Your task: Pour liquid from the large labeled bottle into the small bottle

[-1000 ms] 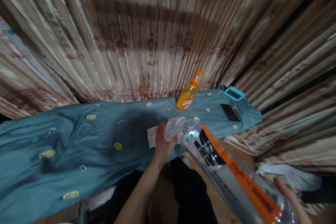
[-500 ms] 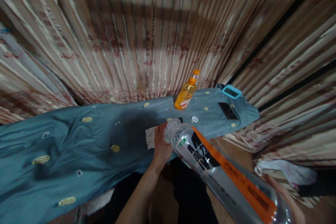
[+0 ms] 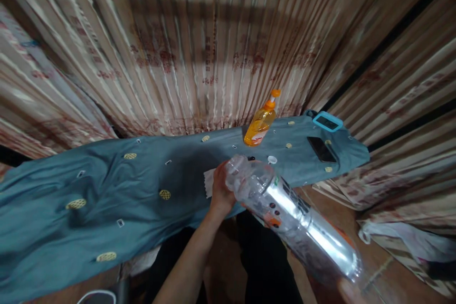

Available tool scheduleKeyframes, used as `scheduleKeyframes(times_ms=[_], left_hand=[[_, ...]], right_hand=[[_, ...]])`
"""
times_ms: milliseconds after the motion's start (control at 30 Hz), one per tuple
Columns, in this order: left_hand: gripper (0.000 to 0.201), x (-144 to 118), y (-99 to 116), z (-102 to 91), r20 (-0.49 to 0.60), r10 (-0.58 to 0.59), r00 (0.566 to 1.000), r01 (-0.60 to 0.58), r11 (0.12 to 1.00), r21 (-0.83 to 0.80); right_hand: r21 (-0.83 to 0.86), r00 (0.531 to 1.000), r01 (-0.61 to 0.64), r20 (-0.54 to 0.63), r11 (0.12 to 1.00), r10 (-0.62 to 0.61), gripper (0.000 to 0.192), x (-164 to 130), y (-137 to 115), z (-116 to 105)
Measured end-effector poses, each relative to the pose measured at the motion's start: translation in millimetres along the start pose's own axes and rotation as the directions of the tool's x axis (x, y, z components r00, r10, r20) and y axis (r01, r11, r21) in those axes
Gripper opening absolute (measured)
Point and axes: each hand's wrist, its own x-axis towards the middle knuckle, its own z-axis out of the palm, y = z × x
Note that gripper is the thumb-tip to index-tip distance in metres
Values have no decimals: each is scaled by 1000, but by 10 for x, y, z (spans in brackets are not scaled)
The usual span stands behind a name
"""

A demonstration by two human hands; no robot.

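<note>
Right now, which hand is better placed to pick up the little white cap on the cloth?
Probably the left hand: it grips the bottle by its neck, close to the cap. The right hand holds the bottle's base, far back.

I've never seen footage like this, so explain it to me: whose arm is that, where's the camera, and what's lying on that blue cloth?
The camera sits on a person's head, looking down at their own hands. The left hand grips the neck of a large clear plastic bottle, held tilted and uncapped. The right hand supports its base at the picture's bottom edge. On the blue cloth stand an orange pump bottle, a white cap, a dark phone and a blue-framed device. Striped curtains hang behind.
</note>
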Motion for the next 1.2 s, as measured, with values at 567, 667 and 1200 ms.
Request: scheduleKeyframes(times_ms=[567, 667, 1200], left_hand=[[75, 32, 133, -12, 60, -131, 990, 132, 991, -8], [70, 43, 170, -11, 58, -105, 993, 103, 994, 35], [62, 44, 207, 1, 49, -72, 996, 68, 994, 80]], right_hand=[[346, 964, -240, -27, 907, 266, 91, 5, -327, 285], [328, 963, -244, -31, 913, 268, 91, 57, -215, 174], [200, 992, -103, -49, 974, 115, 74, -158, -492, 534]])
